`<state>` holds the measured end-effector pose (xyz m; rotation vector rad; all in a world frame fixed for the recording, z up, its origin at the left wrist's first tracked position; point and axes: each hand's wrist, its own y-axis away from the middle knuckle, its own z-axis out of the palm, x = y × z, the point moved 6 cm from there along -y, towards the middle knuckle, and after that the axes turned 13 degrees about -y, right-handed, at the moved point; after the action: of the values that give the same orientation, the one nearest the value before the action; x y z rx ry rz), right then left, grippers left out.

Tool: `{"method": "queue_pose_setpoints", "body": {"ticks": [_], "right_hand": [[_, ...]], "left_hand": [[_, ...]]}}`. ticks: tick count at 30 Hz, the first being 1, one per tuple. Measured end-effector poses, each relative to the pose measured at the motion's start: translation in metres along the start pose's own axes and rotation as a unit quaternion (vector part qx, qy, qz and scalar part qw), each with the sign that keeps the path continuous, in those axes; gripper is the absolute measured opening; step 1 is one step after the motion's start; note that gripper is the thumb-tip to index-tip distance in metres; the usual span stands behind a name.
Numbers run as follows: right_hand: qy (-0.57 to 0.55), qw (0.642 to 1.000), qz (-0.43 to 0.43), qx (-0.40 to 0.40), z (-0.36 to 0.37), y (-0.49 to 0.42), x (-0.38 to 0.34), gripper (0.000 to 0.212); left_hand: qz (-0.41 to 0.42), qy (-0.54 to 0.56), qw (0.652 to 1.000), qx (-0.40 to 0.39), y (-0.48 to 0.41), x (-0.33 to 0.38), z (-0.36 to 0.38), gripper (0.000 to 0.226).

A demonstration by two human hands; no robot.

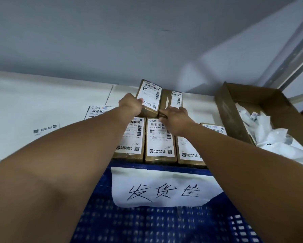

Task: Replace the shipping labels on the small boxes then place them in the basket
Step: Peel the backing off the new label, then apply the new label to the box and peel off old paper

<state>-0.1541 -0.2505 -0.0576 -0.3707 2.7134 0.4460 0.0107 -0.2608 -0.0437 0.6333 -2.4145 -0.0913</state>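
- The left hand (130, 104), at frame centre, grips a tilted box (148, 97) by its left edge, thumb on the white label (150, 92). The box's near end is raised off the one below.
- The right hand (175, 118) lies just right of it, fingers stretched left to the near end of a second box (171, 102). The hand is blurred, and I cannot tell whether it pinches the box or only touches it.
- The second box touches the tilted box's right side. Its label is torn, with bare brown card showing down the left part.
- Below the hands, three more labelled boxes (160, 141) lie side by side, and the forearms cover part of them. A fourth (214, 128) shows just right of the right wrist.
- These boxes sit just beyond the top rim of the blue mesh basket (147, 221), which fills the lower centre. I cannot tell whether they lie inside it or on the table behind.
- A white paper sign (164, 186) with handwritten characters is stuck to the basket wall.
- Left of centre, loose labels (98, 111) lie flat on the white table (24, 102), and a smaller strip (45, 129) lies further left.
- At right, an open carton (226, 109) holds white plastic bags (270, 134).
- A grey metal post (296, 41) runs up the upper right corner.
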Motion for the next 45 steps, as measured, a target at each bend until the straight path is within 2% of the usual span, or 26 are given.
{"method": "queue_pose_setpoints", "body": {"ticks": [4, 6, 8, 11, 17, 22, 29, 34, 36, 37, 38, 40, 41, 43, 45], "right_hand": [[-0.003, 1.0, -0.012, -0.001, 0.001, 0.004, -0.001, 0.045], [0.0, 1.0, 0.003, 0.005, 0.002, 0.001, 0.004, 0.048], [0.004, 1.0, 0.028, 0.01, 0.0, 0.0, 0.007, 0.049], [0.015, 0.998, 0.06, 0.001, -0.003, 0.004, 0.01, 0.05], [0.017, 0.998, 0.055, -0.034, 0.006, 0.002, 0.012, 0.052], [-0.017, 0.998, 0.057, 0.022, 0.001, -0.001, 0.015, 0.05], [0.011, 0.996, 0.023, 0.087, -0.008, 0.0, 0.023, 0.038], [0.022, 0.987, 0.022, 0.161, -0.013, 0.007, 0.017, 0.034], [0.02, 0.979, -0.002, 0.201, -0.02, 0.014, 0.012, 0.031], [0.023, 0.975, -0.016, 0.221, -0.022, 0.016, 0.008, 0.031], [0.025, 0.97, -0.028, 0.241, -0.026, 0.021, 0.004, 0.031], [0.018, 0.96, -0.053, 0.276, -0.032, 0.032, -0.006, 0.036], [0.021, 0.954, -0.067, 0.291, -0.035, 0.04, -0.012, 0.041], [0.032, 0.949, -0.087, 0.302, -0.037, 0.058, -0.023, 0.055], [0.04, 0.946, -0.116, 0.301, -0.036, 0.079, -0.035, 0.071]], "left_hand": [[0.054, -0.142, 0.988, -0.011, 0.004, 0.004, 0.009, 0.04], [0.079, -0.208, 0.974, -0.033, 0.009, 0.003, 0.018, 0.061], [0.099, -0.226, 0.968, -0.055, 0.012, -0.001, 0.026, 0.07], [0.137, -0.252, 0.956, -0.061, 0.009, -0.005, 0.037, 0.062], [0.158, -0.303, 0.94, -0.006, 0.02, -0.004, 0.041, 0.06], [0.195, -0.365, 0.91, 0.02, 0.027, 0.002, 0.039, 0.056], [0.226, -0.408, 0.884, 0.032, 0.035, -0.001, 0.035, 0.06], [0.287, -0.385, 0.876, 0.049, 0.055, 0.003, 0.038, 0.055], [0.301, -0.33, 0.89, 0.09, 0.059, 0.01, 0.032, 0.043], [0.299, -0.268, 0.911, 0.095, 0.062, 0.013, 0.028, 0.039], [0.285, -0.187, 0.937, 0.08, 0.063, 0.017, 0.026, 0.041], [0.222, 0.003, 0.975, -0.006, 0.064, 0.022, 0.028, 0.054], [0.192, 0.113, 0.973, -0.053, 0.068, 0.027, 0.026, 0.063], [0.136, 0.296, 0.94, -0.103, 0.078, 0.032, 0.02, 0.074], [0.095, 0.41, 0.9, -0.116, 0.084, 0.036, 0.01, 0.065]]}}
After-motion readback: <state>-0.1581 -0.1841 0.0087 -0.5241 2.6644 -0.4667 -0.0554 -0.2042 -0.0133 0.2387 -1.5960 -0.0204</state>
